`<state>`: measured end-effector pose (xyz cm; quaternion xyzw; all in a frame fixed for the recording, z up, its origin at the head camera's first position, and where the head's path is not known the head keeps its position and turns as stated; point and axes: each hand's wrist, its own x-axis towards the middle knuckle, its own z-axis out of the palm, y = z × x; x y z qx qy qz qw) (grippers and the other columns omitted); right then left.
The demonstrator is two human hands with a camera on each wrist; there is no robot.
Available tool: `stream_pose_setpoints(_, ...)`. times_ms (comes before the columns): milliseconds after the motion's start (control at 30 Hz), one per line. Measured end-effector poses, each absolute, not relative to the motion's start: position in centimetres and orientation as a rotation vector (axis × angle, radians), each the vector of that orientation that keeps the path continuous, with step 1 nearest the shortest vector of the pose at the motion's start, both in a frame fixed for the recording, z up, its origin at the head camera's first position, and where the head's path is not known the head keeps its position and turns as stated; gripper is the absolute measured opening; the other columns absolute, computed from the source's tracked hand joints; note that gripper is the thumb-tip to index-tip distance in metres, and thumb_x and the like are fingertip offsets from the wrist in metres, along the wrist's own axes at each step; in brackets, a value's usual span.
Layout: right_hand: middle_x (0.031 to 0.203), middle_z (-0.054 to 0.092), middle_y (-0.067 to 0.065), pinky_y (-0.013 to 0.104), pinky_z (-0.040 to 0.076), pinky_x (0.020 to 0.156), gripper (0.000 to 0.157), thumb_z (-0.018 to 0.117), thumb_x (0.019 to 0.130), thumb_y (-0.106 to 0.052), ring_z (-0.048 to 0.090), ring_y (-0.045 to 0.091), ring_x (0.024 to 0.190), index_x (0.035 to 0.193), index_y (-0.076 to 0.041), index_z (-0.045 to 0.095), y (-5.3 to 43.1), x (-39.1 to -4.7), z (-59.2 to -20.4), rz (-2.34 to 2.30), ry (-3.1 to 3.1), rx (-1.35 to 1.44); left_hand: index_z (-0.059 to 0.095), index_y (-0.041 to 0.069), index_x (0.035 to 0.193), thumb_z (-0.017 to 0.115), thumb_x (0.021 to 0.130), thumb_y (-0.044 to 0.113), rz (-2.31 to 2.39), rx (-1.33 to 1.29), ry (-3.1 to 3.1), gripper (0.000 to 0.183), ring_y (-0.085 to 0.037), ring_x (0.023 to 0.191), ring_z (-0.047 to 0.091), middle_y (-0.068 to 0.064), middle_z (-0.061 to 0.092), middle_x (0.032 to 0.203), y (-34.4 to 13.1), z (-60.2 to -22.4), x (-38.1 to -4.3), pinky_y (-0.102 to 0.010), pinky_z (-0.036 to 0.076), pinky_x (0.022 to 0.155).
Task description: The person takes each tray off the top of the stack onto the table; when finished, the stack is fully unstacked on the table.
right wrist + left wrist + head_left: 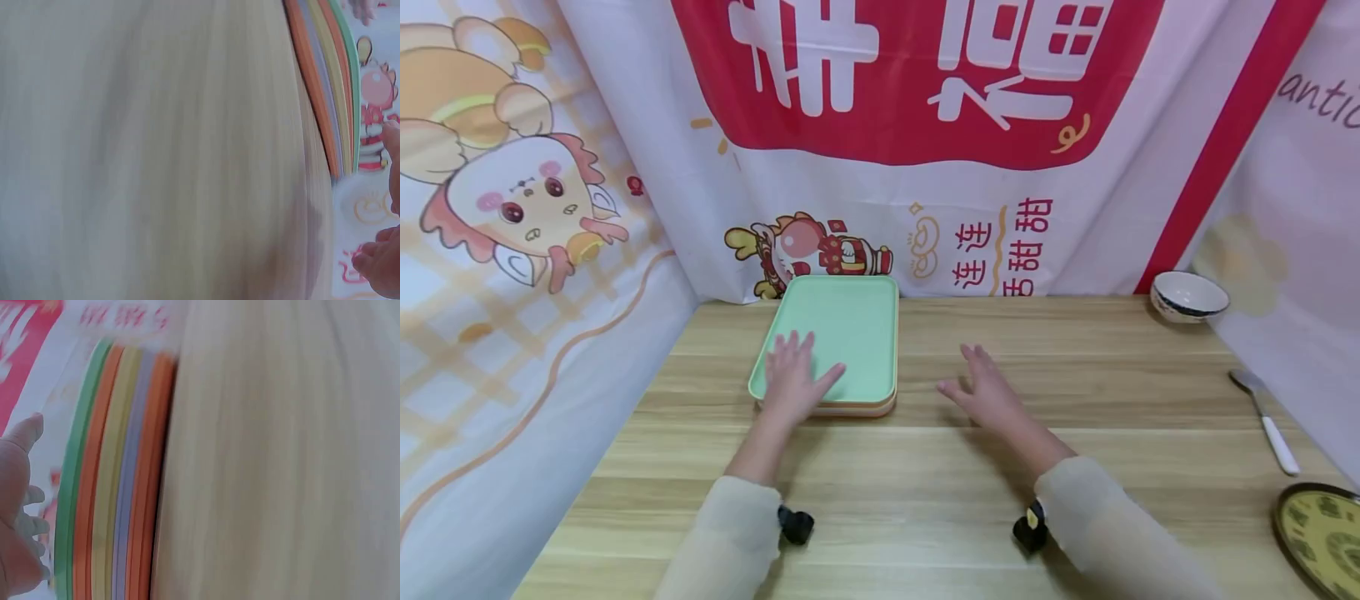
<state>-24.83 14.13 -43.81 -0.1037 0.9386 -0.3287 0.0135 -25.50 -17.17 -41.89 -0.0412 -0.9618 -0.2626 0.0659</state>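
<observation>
A stack of rectangular trays [842, 333] lies at the table's back, left of the middle, with a light green one on top. In the left wrist view the stacked edges [112, 469] show green, orange, yellow and purple layers. My left hand [792, 379], fingers spread, is over the near left part of the green tray. Right of the stack, apart from it, my right hand [988, 396] hovers over the wood with its fingers extended and nothing in them. Part of that hand [384, 250] shows at the right edge of the right wrist view.
A white bowl [1189, 296] with a dark patterned rim stands at the back right corner. Nearer lies a spoon [1266, 425] with a white handle. A round yellow patterned plate [1322, 537] sits at the right front. Printed cloth [865, 192] hangs behind the wooden table [925, 500].
</observation>
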Motion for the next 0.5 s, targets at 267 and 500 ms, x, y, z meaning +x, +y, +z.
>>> stream_pose_setpoints(267,0.156,0.031,0.025,0.057,0.027,0.121,0.091,0.068,0.09,-0.045,0.032,0.041,0.144,0.157,-0.01,0.017,9.6,-24.2,-44.8,-1.364,2.662,-0.299,0.004,0.003,0.157,0.064,0.092,0.048,-1.369,0.097,-2.811,0.1,-0.039,0.152,0.001,-0.022,0.001,0.164,-24.2,-42.7,-23.8,-0.055,0.006,0.127)
stream_pose_setpoints(500,0.155,0.036,0.022,0.05,0.037,0.118,0.092,0.071,0.089,-0.042,0.044,0.037,0.138,0.156,-0.007,0.02,6.6,-24.1,-45.7,-1.496,2.568,-0.319,0.011,0.004,0.157,0.072,0.09,0.029,-1.717,0.01,-2.707,0.095,-0.038,0.149,0.021,-0.023,0.019,0.162,-26.1,-43.7,-23.1,-0.051,0.019,0.125)
